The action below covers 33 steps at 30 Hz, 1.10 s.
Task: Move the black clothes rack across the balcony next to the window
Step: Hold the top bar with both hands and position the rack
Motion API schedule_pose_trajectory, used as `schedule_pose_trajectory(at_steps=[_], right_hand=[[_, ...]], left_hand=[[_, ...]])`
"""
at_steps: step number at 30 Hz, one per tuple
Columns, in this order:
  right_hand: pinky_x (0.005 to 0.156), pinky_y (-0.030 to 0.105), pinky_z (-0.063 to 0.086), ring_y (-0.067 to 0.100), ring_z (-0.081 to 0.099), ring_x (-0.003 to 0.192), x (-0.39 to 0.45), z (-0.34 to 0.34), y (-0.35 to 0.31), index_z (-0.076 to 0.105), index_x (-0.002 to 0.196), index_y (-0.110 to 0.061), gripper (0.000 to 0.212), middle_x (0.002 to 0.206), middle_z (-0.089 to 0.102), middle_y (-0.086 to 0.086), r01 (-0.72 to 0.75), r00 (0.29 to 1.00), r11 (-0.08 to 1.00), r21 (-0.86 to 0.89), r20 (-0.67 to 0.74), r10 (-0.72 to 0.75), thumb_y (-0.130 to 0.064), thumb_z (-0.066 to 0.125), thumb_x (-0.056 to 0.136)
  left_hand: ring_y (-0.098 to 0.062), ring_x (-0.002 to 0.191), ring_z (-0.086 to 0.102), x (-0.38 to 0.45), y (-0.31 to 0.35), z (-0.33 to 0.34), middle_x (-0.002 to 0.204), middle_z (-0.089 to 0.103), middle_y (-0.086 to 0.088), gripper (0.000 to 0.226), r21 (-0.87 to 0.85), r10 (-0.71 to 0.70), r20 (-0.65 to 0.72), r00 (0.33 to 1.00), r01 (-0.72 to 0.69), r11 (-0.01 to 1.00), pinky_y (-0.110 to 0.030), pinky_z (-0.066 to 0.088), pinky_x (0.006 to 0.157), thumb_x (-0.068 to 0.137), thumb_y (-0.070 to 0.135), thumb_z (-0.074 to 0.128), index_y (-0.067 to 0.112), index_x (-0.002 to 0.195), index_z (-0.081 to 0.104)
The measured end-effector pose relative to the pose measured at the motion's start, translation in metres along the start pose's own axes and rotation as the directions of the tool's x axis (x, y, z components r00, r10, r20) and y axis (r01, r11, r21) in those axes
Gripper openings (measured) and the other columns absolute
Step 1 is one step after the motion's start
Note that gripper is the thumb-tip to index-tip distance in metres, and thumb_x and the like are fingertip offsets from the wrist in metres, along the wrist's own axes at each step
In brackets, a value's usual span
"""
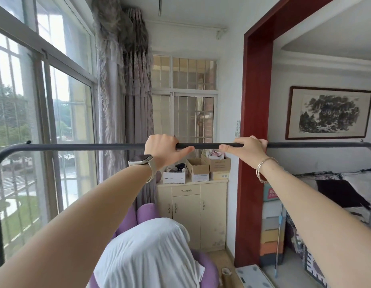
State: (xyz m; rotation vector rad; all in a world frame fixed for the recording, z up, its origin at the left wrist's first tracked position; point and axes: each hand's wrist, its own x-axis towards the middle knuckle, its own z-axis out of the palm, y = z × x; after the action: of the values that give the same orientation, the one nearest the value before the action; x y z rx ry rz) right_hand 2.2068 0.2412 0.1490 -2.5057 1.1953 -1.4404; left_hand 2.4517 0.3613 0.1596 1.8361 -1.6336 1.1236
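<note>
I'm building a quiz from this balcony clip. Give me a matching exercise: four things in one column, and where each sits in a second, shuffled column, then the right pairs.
Things:
1. smartwatch
2. bracelet
3. cardboard boxes
4. framed painting

Places:
A. on the wall beyond the red door frame
B. on the left wrist
C. on top of the cream cabinet
D. on the right wrist

Pairs: 1-B, 2-D, 3-C, 4-A

Both the left hand and right hand grip the black clothes rack top bar.

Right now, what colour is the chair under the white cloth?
Purple chair, seen best in the head view.
</note>
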Motion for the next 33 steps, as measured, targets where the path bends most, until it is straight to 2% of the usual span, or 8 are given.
schedule_pose_trajectory(at_steps=[2,9,15,18,21,23,26,33], right_hand=[[0.068,0.036,0.014,0.001,0.039,0.077,0.000,-0.002,0.001,0.055,0.045,-0.032,0.065,0.050,0.044,-0.015,-0.003,1.000,1.000,-0.019,0.009,0.003,-0.093,0.038,0.058],[0.076,0.035,0.018,0.018,0.027,0.090,-0.024,-0.021,-0.007,0.072,0.101,-0.014,0.091,0.085,0.055,-0.005,-0.046,0.997,0.997,-0.070,0.061,0.050,-0.090,0.041,0.063],[0.073,0.038,0.025,0.018,0.051,0.073,-0.038,-0.041,-0.025,0.063,0.076,-0.019,0.083,0.066,0.056,-0.004,0.058,0.988,0.964,-0.260,0.154,-0.018,-0.091,0.022,0.070],[0.076,0.039,0.029,0.014,0.051,0.066,-0.044,-0.049,-0.034,0.057,0.071,-0.024,0.078,0.063,0.057,-0.004,0.075,0.978,0.954,-0.290,0.206,-0.015,-0.092,0.019,0.068],[0.082,0.043,0.031,0.014,0.051,0.065,-0.047,-0.055,-0.047,0.050,0.067,-0.025,0.071,0.063,0.056,-0.003,0.098,0.967,0.953,-0.288,0.255,-0.022,-0.089,0.022,0.072],[0.089,0.046,0.031,0.013,0.048,0.064,-0.049,-0.055,-0.055,0.049,0.068,-0.024,0.068,0.063,0.057,-0.002,0.089,0.966,0.952,-0.292,0.257,-0.012,-0.087,0.024,0.075],[0.098,0.051,0.030,0.014,0.046,0.064,-0.054,-0.055,-0.062,0.047,0.066,-0.024,0.067,0.064,0.056,-0.002,0.087,0.964,0.949,-0.304,0.265,-0.004,-0.086,0.025,0.076],[0.092,0.047,0.030,0.017,0.046,0.066,-0.058,-0.065,-0.061,0.055,0.077,-0.024,0.072,0.066,0.054,-0.005,0.079,0.969,0.945,-0.318,0.246,0.002,-0.088,0.021,0.073]], left_hand=[[-0.013,0.037,0.038,-0.003,0.003,-0.002,0.040,0.037,0.007,0.071,-0.003,-0.005,0.002,1.000,0.005,1.000,-0.021,0.023,0.043,0.076,0.082,0.021,0.020,0.044,0.038],[-0.015,0.041,0.043,-0.026,0.014,-0.028,0.044,0.041,0.005,0.072,0.021,-0.008,0.047,0.999,0.007,1.000,-0.024,0.030,0.044,0.079,0.080,0.025,0.019,0.050,0.046],[-0.018,0.048,0.047,-0.037,0.020,-0.059,0.053,0.046,0.002,0.069,0.019,-0.002,0.157,0.988,-0.001,1.000,-0.027,0.034,0.048,0.085,0.074,0.025,0.015,0.061,0.051],[-0.016,0.048,0.046,-0.048,0.020,-0.072,0.055,0.047,0.002,0.066,-0.004,-0.001,0.172,0.985,0.002,1.000,-0.027,0.034,0.048,0.089,0.069,0.025,0.014,0.068,0.053],[-0.019,0.062,0.051,-0.060,0.021,-0.082,0.061,0.050,0.002,0.064,0.029,-0.059,0.171,0.983,0.054,0.998,-0.038,0.040,0.080,0.091,0.067,0.021,0.015,0.079,0.057],[-0.025,0.085,0.051,-0.068,0.024,-0.087,0.074,0.053,0.001,0.063,0.091,-0.157,0.148,0.976,0.144,0.985,-0.049,0.027,0.096,0.090,0.068,0.020,0.016,0.087,0.056],[-0.032,0.105,0.046,-0.076,0.028,-0.095,0.090,0.053,-0.003,0.058,0.057,-0.258,0.190,0.947,0.252,0.966,-0.051,0.025,0.097,0.089,0.068,0.025,0.016,0.092,0.050],[-0.030,0.106,0.043,-0.076,0.032,-0.112,0.085,0.056,-0.003,0.054,-0.059,-0.232,0.265,0.936,0.256,0.965,-0.048,0.023,0.098,0.090,0.066,0.029,0.019,0.076,0.050]])
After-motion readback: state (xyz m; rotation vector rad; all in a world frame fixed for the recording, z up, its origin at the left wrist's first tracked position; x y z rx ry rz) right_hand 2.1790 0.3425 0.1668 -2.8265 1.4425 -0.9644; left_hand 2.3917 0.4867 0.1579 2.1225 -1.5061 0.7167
